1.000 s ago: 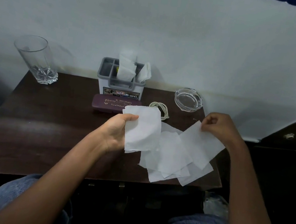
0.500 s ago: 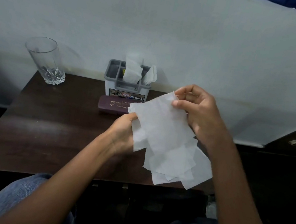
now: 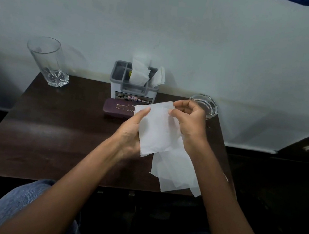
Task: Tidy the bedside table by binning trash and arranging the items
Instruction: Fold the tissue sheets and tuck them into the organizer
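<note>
A white tissue sheet (image 3: 156, 131) is held up over the dark wooden bedside table (image 3: 51, 129). My left hand (image 3: 130, 133) grips its left side with the thumb on top. My right hand (image 3: 187, 119) pinches its upper right corner. More loose white tissue sheets (image 3: 176, 172) lie spread on the table below my right wrist, reaching the front edge. A grey organiser box (image 3: 133, 89) with tissues sticking out stands at the back centre. In front of it lies a maroon case (image 3: 117, 109).
A tall clear drinking glass (image 3: 47, 61) stands at the back left corner. A glass ashtray (image 3: 206, 106) sits at the back right, just behind my right hand. A white wall runs behind the table. My knees in blue jeans are below the front edge.
My right hand lifted a sheet from the pile and brought it onto the sheet in my left hand. Both hands now hold the stacked tissue closer together. The view shifted slightly.
</note>
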The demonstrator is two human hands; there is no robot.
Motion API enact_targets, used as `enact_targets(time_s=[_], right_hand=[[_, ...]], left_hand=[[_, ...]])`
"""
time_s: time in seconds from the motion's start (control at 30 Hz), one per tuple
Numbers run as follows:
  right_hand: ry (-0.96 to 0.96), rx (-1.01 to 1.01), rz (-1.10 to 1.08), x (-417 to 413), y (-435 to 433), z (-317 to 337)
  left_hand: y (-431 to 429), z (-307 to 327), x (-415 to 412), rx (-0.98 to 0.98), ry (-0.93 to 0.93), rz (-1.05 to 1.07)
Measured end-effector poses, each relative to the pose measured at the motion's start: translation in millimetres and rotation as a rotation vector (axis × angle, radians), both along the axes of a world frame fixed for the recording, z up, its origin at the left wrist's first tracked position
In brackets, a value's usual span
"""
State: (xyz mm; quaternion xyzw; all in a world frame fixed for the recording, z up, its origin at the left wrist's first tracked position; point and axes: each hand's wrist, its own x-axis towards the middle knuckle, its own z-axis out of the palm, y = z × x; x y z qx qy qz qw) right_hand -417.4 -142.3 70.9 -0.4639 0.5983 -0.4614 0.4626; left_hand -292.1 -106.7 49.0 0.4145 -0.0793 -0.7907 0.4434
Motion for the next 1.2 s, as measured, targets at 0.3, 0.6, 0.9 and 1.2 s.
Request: enact_targets(time_s=[0.3,0.6,0.9,1.2], right_hand=[[0.342,0.122,0.003,-84,-19,-10],[0.910,0.262,0.250,-103,-27,-56],[0.790,0.168,0.209,-98,-28,-47],[0.491,-0.124,0.081,-60,-15,22]], left_hand=[[-5,-6,9,0.044,-0.166,0.182],[-7,-5,8,0.072,-0.252,0.223],[-7,-6,10,0.050,-0.272,0.214],[-6,-9,7,0.029,-0.298,0.171]])
